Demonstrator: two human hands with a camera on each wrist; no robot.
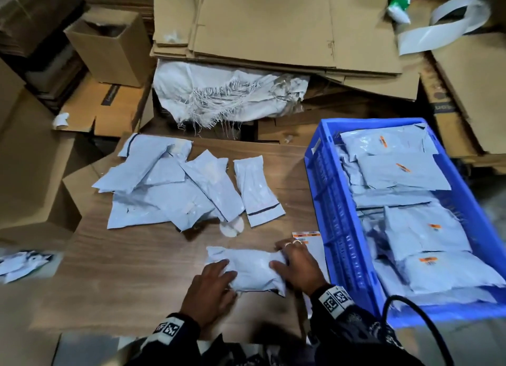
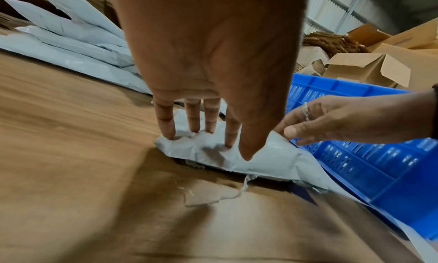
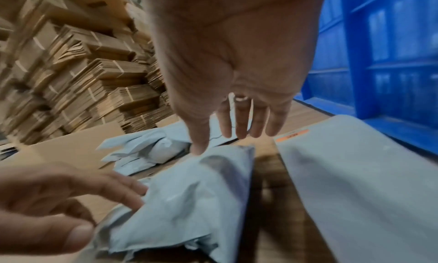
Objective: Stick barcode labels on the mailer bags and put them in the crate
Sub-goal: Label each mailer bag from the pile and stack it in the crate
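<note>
A stuffed grey mailer bag [image 1: 246,272] lies on the wooden table [image 1: 137,270] in front of me, with no label showing on it. My left hand [image 1: 210,281] presses its left end with straight fingers [image 2: 196,124]. My right hand [image 1: 295,264] rests flat over the right end, thumb [image 3: 198,147] touching the bag [image 3: 189,201]. Under the right hand lies a label sheet [image 1: 306,235] with orange barcode labels [image 3: 292,135]. A pile of unlabelled bags [image 1: 169,187] sits further back. The blue crate [image 1: 315,157] on the right holds several labelled bags [image 1: 402,171].
Flattened cardboard stacks [image 1: 273,23] and a frayed white sack [image 1: 227,94] lie behind the table. An open carton [image 1: 109,45] stands at the back left. A black cable [image 1: 419,324] arcs over the crate's near corner. The crate wall [image 3: 379,60] is close beside my right hand.
</note>
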